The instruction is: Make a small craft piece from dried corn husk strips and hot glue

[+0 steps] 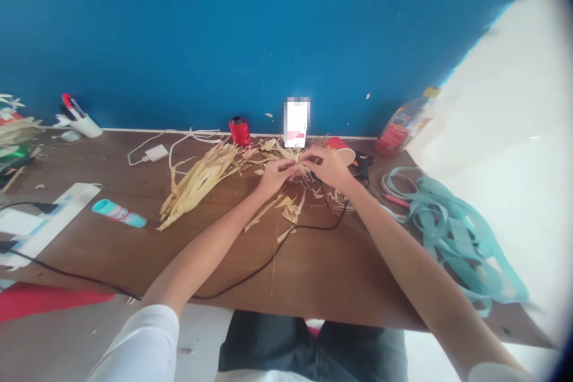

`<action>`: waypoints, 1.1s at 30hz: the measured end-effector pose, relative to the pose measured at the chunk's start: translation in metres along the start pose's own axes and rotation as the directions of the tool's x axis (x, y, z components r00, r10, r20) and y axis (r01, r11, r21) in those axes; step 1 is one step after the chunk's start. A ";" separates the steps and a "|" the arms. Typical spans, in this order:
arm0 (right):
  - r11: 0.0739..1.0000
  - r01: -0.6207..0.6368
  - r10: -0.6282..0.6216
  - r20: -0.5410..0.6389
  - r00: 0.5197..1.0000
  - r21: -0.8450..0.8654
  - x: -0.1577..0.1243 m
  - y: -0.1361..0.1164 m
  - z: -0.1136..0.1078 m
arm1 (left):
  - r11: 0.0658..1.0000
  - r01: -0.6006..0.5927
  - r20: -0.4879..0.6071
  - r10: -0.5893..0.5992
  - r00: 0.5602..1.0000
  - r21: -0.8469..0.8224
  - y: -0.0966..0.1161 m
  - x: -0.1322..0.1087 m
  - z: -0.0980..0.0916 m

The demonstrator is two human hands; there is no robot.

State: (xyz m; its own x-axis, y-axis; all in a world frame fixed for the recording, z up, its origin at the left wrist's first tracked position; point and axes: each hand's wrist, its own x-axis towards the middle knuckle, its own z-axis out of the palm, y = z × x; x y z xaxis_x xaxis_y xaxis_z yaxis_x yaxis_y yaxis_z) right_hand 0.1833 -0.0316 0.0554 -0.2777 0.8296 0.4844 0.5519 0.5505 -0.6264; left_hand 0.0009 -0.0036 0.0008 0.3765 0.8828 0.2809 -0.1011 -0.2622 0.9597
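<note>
"Checking your grip first: what have your hands got?"

"Your left hand (274, 179) and your right hand (329, 167) meet just above the tabletop, their fingers pinched together on a thin bundle of dried husk strips (292, 165). Both grips read as clamped on it, though the fine detail between your fingers is too small to tell"

"Noted. What lies beneath them?"

"A loose heap of dried husk strips (197, 185) lies on the wooden table (89, 256) to the left of your hands, and torn husk scraps (289, 209) are scattered just below them. A black cable (273, 259) crosses the table under your forearms"

"Nearest your right hand?"

"A red-and-cream paper cup (341, 151) and a hot glue gun (363, 166) sit just beyond it. A tangle of teal ribbon (452, 230) lies well to your right, and a plastic bottle (405, 122) leans near the blue wall (224, 30)"

"And toward your left?"

"A teal tube (119, 213) lies flat, a white pen cup (85, 126) stands by the far edge, and a white charger (156, 153) rests on its cord. Ahead of you, a red cylinder (239, 131) stands near an upright white panel (296, 125), its top too blurred to name"
</note>
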 end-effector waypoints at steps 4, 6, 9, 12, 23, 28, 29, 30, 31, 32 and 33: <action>1.000 0.013 -0.013 0.024 1.000 -0.019 0.000 0.002 -0.003 | 0.997 -0.009 0.008 0.009 1.000 0.079 0.003 -0.001 0.000; 0.999 0.020 -0.018 0.036 0.999 -0.033 0.000 0.003 -0.003 | 0.993 -0.018 0.021 0.016 1.000 0.118 0.005 -0.001 0.001; 0.998 0.028 -0.026 0.048 0.999 -0.061 0.000 0.004 -0.003 | 0.989 -0.015 0.019 0.012 1.000 0.148 0.008 -0.002 0.002; 0.996 0.038 -0.034 0.050 0.998 -0.081 0.000 0.005 -0.002 | 0.986 -0.014 0.013 0.012 1.000 0.168 0.009 -0.002 0.002; 0.999 0.011 -0.010 0.041 0.999 -0.038 -0.001 0.002 -0.001 | 0.999 0.027 -0.028 -0.027 0.999 0.025 0.002 0.000 0.003; 0.998 0.007 -0.006 0.023 1.000 -0.060 0.000 0.003 -0.002 | 0.999 0.038 -0.165 -0.044 0.985 -0.038 -0.001 0.002 0.002; 0.998 0.005 -0.004 0.026 1.000 -0.064 0.000 0.003 -0.002 | 0.999 0.040 -0.166 -0.044 0.985 -0.028 -0.001 0.003 0.001; 0.998 0.004 -0.002 0.027 1.000 -0.066 0.000 0.004 -0.002 | 0.999 0.043 -0.157 -0.045 0.987 -0.017 -0.001 0.003 0.001; 0.998 0.003 -0.001 0.030 1.000 -0.065 0.000 0.004 -0.002 | 0.999 0.048 -0.148 -0.049 0.988 -0.010 -0.002 0.003 0.000; 0.998 0.002 0.000 0.033 0.999 -0.063 0.000 0.004 -0.002 | 0.998 0.055 -0.139 -0.056 0.989 -0.007 -0.002 0.003 0.000; 0.998 0.001 0.001 0.036 0.999 -0.060 -0.001 0.004 -0.002 | 0.998 0.064 -0.136 -0.064 0.989 -0.005 -0.003 0.003 -0.001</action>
State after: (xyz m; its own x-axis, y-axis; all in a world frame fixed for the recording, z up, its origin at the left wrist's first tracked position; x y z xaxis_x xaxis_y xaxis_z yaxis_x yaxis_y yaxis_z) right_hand 0.1875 -0.0302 0.0541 -0.3048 0.8330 0.4617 0.5977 0.5448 -0.5882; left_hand 0.0016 0.0001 -0.0012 0.2538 0.9424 0.2177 -0.0811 -0.2035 0.9757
